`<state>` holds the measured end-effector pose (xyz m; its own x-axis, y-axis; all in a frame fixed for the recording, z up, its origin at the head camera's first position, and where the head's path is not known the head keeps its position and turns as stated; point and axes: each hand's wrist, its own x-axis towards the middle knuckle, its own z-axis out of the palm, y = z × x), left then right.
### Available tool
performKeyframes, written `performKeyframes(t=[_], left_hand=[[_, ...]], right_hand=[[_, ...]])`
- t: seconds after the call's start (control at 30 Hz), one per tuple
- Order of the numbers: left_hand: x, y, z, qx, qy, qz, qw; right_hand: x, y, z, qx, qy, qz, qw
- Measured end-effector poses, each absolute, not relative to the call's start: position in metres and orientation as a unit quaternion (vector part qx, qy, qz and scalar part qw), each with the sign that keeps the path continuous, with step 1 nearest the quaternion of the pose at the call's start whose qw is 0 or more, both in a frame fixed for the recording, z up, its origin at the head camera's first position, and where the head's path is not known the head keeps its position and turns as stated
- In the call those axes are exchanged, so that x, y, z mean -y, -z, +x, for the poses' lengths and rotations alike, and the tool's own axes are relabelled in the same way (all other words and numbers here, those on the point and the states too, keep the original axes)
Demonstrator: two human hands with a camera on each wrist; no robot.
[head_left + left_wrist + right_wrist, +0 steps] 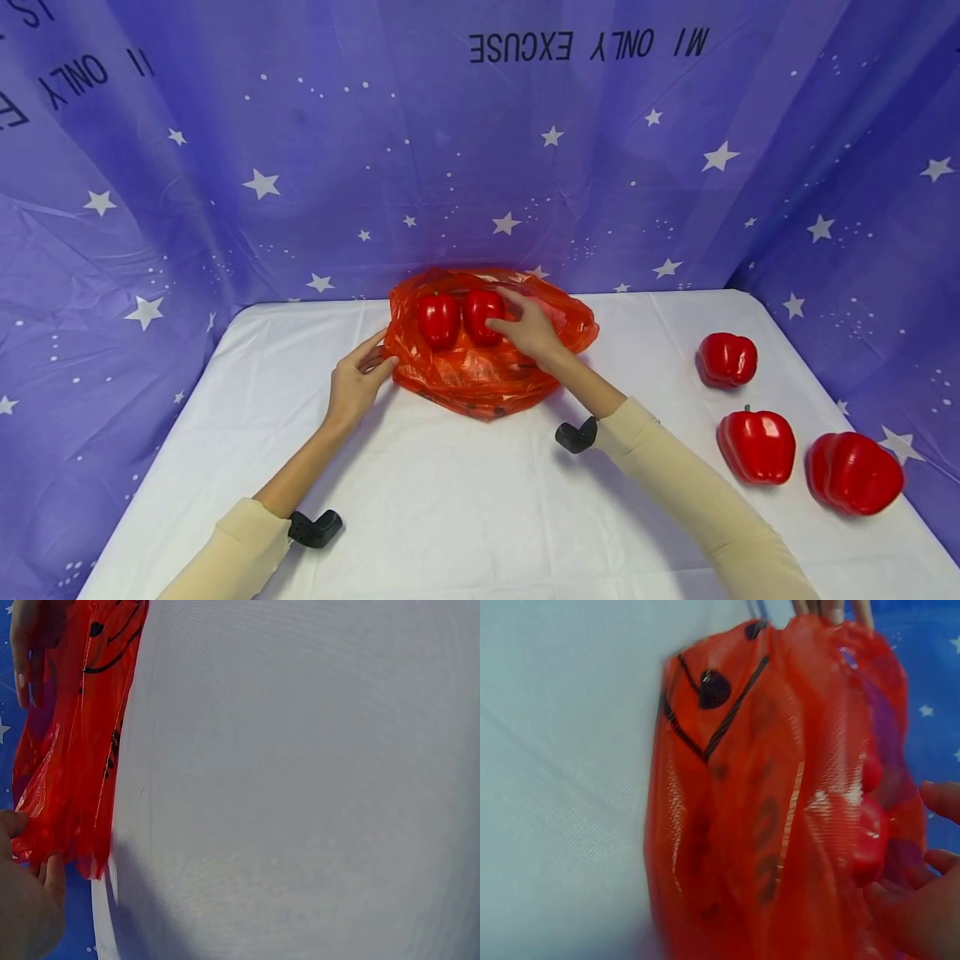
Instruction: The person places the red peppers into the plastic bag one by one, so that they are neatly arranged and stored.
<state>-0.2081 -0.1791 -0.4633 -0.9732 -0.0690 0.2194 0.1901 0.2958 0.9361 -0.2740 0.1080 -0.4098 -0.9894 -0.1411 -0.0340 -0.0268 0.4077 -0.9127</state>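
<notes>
A red plastic bag [480, 387] lies with its mouth spread at the back of the table. Two red bell peppers [438, 321] rest side by side in its mouth. My left hand [355, 387] pinches the bag's left edge between thumb and fingers, as the left wrist view also shows. Over the right part of the mouth is my right hand [528, 332], thumb and fingers spread apart beside the right-hand bell pepper [477, 312]. In the right wrist view, the bag's side [757, 810] with black print partly hides the peppers.
Three more red bell peppers stand at the table's right side: one farther back [727, 360], one in the middle [757, 447] and one near the right edge [855, 473]. A purple star-patterned curtain [450, 183] encloses the back and sides of the white-covered table [450, 500].
</notes>
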Motion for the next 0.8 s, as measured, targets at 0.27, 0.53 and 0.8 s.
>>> performKeyframes(t=[0.27,0.53,0.8], left_hand=[[0.179,0.463,-0.207,0.796,0.595,-0.033,0.106],[0.179,0.463,-0.207,0.798,0.593,-0.034,0.107],[0.179,0.463,-0.207,0.798,0.591,-0.038,0.111]], right_hand=[[-0.132,0.39,-0.251,-0.797,0.588,-0.129,0.045],[-0.169,0.367,-0.222,-0.774,0.615,-0.147,0.031],[-0.216,0.36,-0.194,-0.766,0.627,-0.145,0.003]])
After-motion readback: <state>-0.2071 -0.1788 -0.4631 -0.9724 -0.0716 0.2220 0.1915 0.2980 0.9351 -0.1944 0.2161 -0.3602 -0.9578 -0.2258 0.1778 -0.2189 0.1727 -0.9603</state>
